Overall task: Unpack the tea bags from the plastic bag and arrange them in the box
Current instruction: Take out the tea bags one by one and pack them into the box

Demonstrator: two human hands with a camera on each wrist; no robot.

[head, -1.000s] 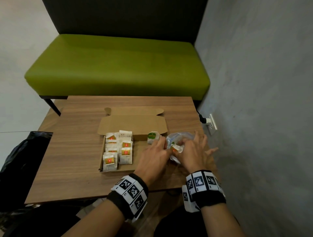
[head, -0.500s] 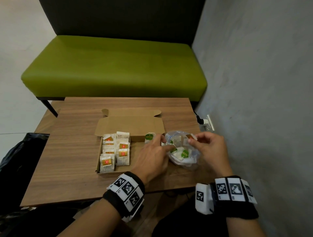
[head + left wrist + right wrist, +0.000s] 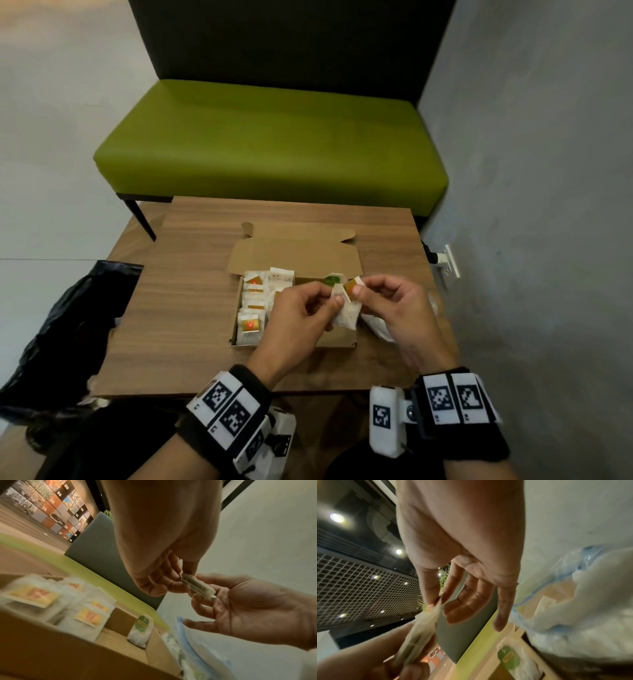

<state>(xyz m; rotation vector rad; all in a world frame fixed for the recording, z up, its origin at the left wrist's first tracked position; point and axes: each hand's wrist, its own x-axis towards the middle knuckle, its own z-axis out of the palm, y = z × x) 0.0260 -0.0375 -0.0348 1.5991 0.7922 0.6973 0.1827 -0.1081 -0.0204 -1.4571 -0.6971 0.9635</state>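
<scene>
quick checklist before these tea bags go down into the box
1. Tea bags held: ok, left hand and right hand both pinch the small stack.
2. How many are in the stack: cannot tell.
3. Cardboard box open: ok, lid folded back.
4. Free space: ok, bare floor on the right by the green-tagged bag.
5. Left rows of orange-tagged bags tidy: ok.
6. Plastic bag emptied: not ok, it holds more.

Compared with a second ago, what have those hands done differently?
Both hands have lifted off the plastic bag and now hold a tea bag between them above the box: left hand and right hand each pinch it. The plastic bag lies released on the table. The packed tea bags stayed put.
</scene>
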